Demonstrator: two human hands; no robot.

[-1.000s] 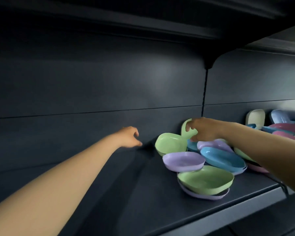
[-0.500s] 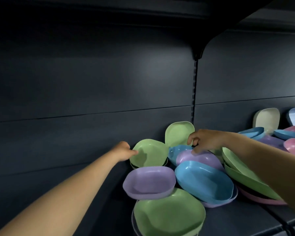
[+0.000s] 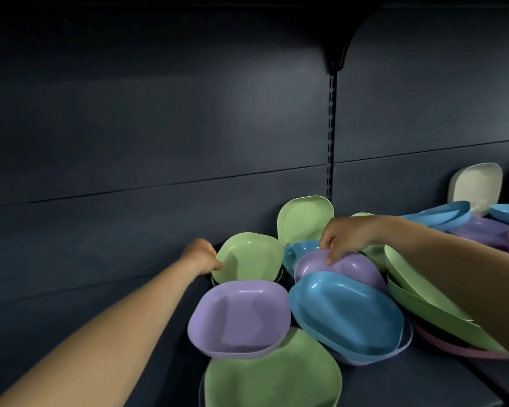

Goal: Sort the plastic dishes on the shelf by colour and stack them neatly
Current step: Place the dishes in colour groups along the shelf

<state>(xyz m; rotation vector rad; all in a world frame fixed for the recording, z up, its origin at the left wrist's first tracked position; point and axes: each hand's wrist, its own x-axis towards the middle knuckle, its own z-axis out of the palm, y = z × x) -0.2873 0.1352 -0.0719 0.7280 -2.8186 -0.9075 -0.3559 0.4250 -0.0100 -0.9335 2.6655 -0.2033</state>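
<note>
A heap of plastic dishes lies on the dark shelf (image 3: 423, 386). My left hand (image 3: 201, 257) pinches the left rim of a green dish (image 3: 251, 257) at the back left of the heap. My right hand (image 3: 345, 235) reaches in from the right, fingers curled down onto a purple dish (image 3: 356, 267) that lies partly under a blue dish (image 3: 347, 312). Nearer me sit a purple dish (image 3: 238, 317) and a large green dish (image 3: 272, 380). Another green dish (image 3: 304, 218) leans upright against the back wall.
Under my right forearm lie stacked green dishes (image 3: 423, 298) over a pink one (image 3: 453, 349). Farther right are blue (image 3: 444, 215), purple (image 3: 482, 232) and pink dishes, and a cream dish (image 3: 476, 185) leaning on the wall. A slotted upright (image 3: 331, 136) splits the back panel.
My left hand went right from the bare shelf and took the green dish's rim. My right hand left the upright green dish and came down onto the purple dish. The view moved closer.
</note>
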